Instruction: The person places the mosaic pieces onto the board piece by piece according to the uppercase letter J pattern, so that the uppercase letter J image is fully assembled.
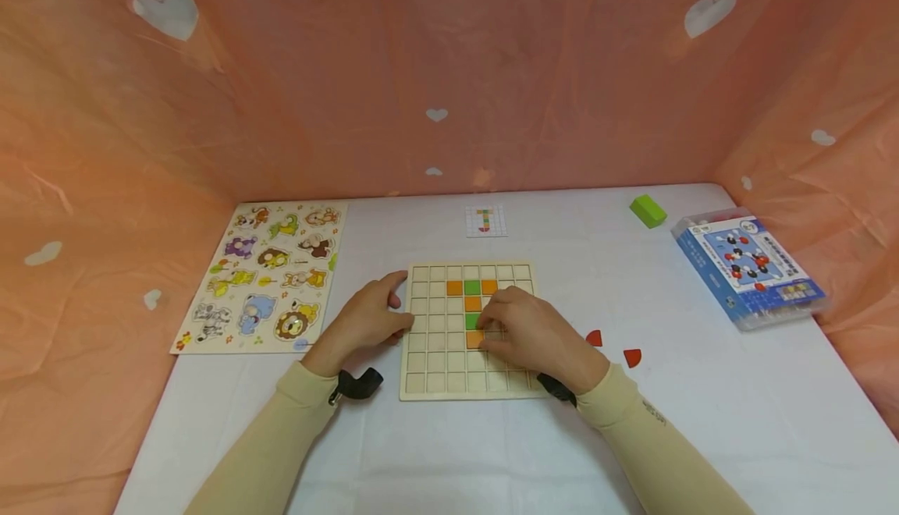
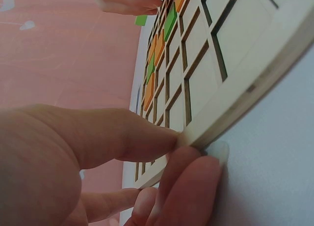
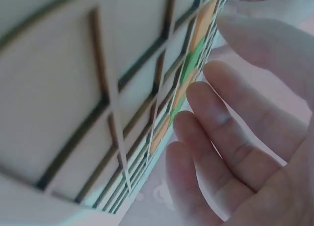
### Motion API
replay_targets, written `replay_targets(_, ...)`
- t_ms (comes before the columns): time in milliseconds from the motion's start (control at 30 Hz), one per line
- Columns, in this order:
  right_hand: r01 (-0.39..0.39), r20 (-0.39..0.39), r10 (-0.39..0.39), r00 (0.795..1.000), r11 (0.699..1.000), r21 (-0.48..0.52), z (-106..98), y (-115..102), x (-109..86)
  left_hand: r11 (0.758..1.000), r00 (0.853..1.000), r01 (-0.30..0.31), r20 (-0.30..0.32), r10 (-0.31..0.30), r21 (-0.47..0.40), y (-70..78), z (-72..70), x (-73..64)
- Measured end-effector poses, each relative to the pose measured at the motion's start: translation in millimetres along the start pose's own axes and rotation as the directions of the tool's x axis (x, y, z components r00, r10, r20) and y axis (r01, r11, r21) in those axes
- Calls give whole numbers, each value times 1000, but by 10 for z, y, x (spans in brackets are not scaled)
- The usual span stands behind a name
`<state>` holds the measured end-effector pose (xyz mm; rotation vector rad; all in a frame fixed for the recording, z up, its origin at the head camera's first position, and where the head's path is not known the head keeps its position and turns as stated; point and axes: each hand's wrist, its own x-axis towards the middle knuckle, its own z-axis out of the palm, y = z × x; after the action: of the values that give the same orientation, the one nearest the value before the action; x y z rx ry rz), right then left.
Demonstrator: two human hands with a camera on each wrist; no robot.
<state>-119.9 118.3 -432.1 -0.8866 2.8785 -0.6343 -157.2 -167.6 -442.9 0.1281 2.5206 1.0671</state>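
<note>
A pale wooden grid board [image 1: 437, 363] lies on the white table, its square cells framed by thin ridges. Orange and green square tiles form a T in it: a green tile [image 1: 472, 287] between two orange ones on top, then a stem ending in an orange tile [image 1: 474, 339]. My left hand [image 1: 365, 316] grips the board's left edge, thumb on the rim and curled fingers against its side, as the left wrist view shows. Over the right half hovers my right hand [image 1: 523, 328], thumb close by the lowest orange tile, fingers loosely bent with nothing between them.
Two red quarter-round pieces [image 1: 633, 357] lie right of the board. Behind it is a small pattern card [image 1: 486, 221]. An animal puzzle board [image 1: 256, 277] is at left; a green block [image 1: 648, 211] and a boxed molecule set [image 1: 747, 265] are at right. Pink curtains [image 1: 449, 55] enclose the table.
</note>
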Motion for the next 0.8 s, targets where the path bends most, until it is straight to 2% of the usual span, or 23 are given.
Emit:
replay_targets(133, -42, 4, 42, 999, 999, 19, -69, 72, -57, 1000, 1000, -1, 2, 1, -6, 14, 2, 2)
replay_targets(300, -96, -1, 96, 995, 995, 34, -185, 223, -225, 1000, 1000, 0, 7, 0, -8, 16, -5, -7)
replay_targets(467, -102, -33, 101, 994, 995, -18, -287, 452, -510, 1000, 1000, -6, 1, 6, -7, -4, 5, 1)
replay_targets(800, -213, -33, 211, 977, 975, -71, -470, 784, -1078, 1000, 1000, -14, 6, 14, -17, -2, 1, 2)
